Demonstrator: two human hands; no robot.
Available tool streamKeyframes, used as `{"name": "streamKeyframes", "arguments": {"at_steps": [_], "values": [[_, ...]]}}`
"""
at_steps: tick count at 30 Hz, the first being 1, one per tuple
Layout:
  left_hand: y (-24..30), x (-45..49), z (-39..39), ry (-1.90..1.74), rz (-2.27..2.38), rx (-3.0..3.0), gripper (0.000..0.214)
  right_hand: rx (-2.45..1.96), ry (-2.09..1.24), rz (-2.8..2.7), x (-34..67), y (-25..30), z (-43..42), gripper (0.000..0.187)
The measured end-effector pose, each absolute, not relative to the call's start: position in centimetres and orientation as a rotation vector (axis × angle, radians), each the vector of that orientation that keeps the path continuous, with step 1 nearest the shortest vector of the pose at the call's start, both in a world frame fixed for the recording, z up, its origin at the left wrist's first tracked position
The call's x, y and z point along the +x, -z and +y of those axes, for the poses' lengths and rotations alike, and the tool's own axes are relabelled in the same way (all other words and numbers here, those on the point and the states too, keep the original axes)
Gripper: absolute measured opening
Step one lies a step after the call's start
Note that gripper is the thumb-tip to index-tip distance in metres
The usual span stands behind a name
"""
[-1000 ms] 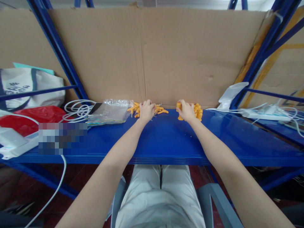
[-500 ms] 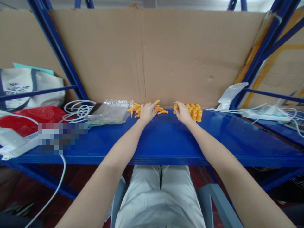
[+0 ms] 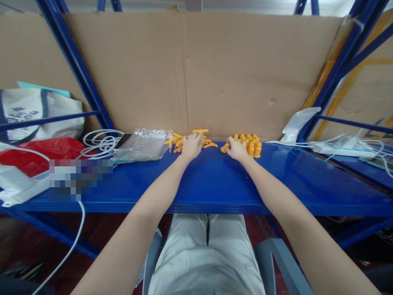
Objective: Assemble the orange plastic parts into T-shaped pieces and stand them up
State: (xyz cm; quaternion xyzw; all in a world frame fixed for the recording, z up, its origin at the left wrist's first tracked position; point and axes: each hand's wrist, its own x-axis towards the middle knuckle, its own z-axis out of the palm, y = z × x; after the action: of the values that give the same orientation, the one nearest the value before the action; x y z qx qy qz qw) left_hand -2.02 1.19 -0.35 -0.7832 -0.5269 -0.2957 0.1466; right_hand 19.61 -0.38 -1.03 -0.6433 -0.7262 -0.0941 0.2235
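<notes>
My left hand (image 3: 192,147) is over a loose pile of small orange curved pieces (image 3: 177,141), some with short metal chains or springs. Its fingers are bent, and one orange stick-shaped piece (image 3: 200,131) lies across their tips, seemingly gripped; the fingertips are partly hidden. My right hand (image 3: 237,149) has its thumb and fingers closed on an orange piece with a wide round base (image 3: 225,148), tipped over with the base towards the left. Just right of that hand, several similar orange pieces (image 3: 253,146) stand upright in close rows.
Both piles lie on a blue metal shelf (image 3: 211,184) against a cardboard panel (image 3: 233,73). Left are clear plastic bags (image 3: 144,145), coiled white cable (image 3: 101,143), a red bag (image 3: 46,149) and a white power strip (image 3: 24,188). A white power strip (image 3: 340,148) with cables lies right.
The right hand's orange piece has tipped over, its base now facing left. At the left fingertips, the stick-shaped piece has turned from slanted to nearly level. Both hands have shifted only slightly.
</notes>
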Motion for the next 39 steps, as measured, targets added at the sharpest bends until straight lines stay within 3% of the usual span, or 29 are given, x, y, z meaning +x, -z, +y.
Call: {"name": "streamKeyframes", "arguments": {"at_steps": [19, 26, 31, 39], "values": [[0.8, -2.3, 1.6, 0.766, -1.706, -2.241, 0.050, -1.981, 0.483, -2.209, 19.2, -0.3, -1.7, 0.046], [1.6, -2.6, 1.9, 0.443, -1.890, -2.367, 0.064, -1.897, 0.539, -2.211, 19.7, 0.4, -1.2, 0.044], [1.8, -2.8, 2.0, 0.421, -1.899, -2.379, 0.071, -1.863, 0.549, -2.197, 19.9, 0.7, -1.0, 0.043], [1.6, -2.6, 1.6, 0.636, -1.899, -2.280, 0.056, -1.815, 0.552, -2.177, 19.9, 0.7, -1.0, 0.043]]}}
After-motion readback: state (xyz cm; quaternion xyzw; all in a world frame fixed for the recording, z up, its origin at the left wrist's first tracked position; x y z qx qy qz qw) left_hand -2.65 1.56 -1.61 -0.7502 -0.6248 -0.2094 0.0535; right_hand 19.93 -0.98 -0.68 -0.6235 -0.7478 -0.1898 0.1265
